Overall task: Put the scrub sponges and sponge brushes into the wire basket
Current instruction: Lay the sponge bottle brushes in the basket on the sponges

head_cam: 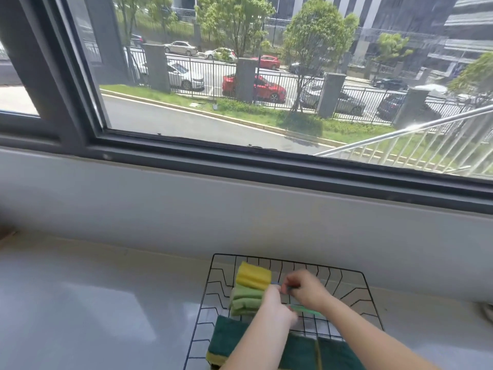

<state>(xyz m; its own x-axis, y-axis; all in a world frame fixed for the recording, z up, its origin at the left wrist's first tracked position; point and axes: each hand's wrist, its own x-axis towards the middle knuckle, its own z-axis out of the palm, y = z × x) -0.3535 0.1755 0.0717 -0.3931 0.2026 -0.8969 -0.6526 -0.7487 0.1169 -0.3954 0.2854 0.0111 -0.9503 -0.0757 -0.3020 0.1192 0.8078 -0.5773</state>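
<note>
A black wire basket (266, 256) stands on the white counter at the bottom centre. Inside it lie sponge brushes side by side, with a yellow foam head (253, 276) at the back and green foam heads (246, 300) in front of it. Dark green scrub sponges (229, 340) with yellow undersides rest across the basket's near side. My left hand (277, 308) and my right hand (304, 289) meet over the basket's middle, both closed around the brush handles. A bit of blue handle (276, 283) and a green handle (306, 312) show. The hands are blurred.
The white counter (106, 303) stretches to the left of the basket. A pale wall and a dark-framed window (240, 153) rise right behind it. Something small sits at the far right edge of the counter (488, 311).
</note>
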